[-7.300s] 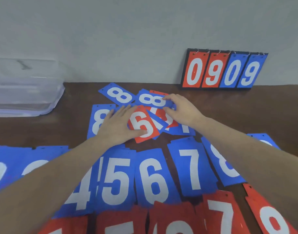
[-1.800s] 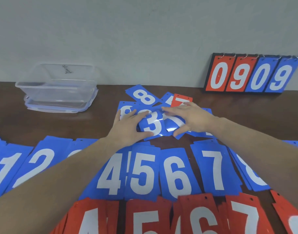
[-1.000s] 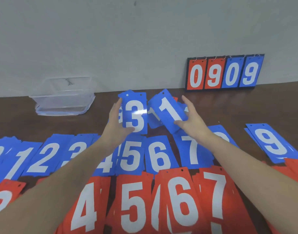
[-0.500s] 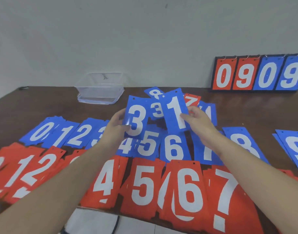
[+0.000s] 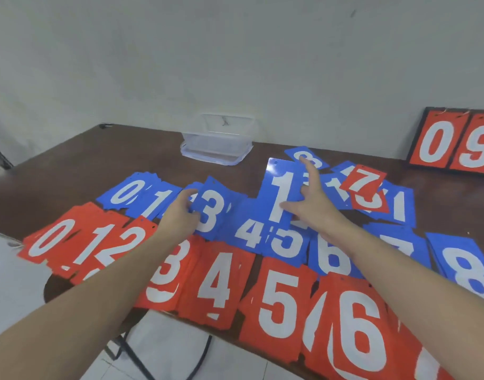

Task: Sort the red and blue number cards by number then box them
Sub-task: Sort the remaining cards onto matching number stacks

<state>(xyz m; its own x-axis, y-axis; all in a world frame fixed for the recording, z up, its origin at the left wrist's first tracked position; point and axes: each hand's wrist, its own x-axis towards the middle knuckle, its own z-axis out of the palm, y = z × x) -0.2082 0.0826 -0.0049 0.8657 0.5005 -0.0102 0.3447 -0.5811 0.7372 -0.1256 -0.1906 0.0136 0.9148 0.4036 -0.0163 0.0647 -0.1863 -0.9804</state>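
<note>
Head view, the only one we have: the cards lie in two rows on the dark worktop [image 5: 70, 165], blue [image 5: 276, 237] farther and red [image 5: 279, 303] nearer, each running from 0 at the left upward to the right, so that, as we judge it, every new card has a slot by its number. Our left hand [image 5: 177, 218] reaches to the left part of the blue row and pinches the blue 3 card [image 5: 212, 212] by its left edge, fingers curled round it, low over the spot just left of the blue 4, where it seems meant to land. Our right hand [image 5: 309, 207] holds the blue 1 card [image 5: 280, 196] tilted up off the row, thumb under its lower edge and forefinger stretched up along its right side; we judge it waits for the 1 pile farther left. The unsorted heap [image 5: 372, 193], a red 7 on top, lies far right of the hands. The clear box [image 5: 216, 146] stands at the far edge by the wall, well apart from the rows, with no cards visible in it. A scoreboard [image 5: 454, 141] leans against the wall at far right.
</note>
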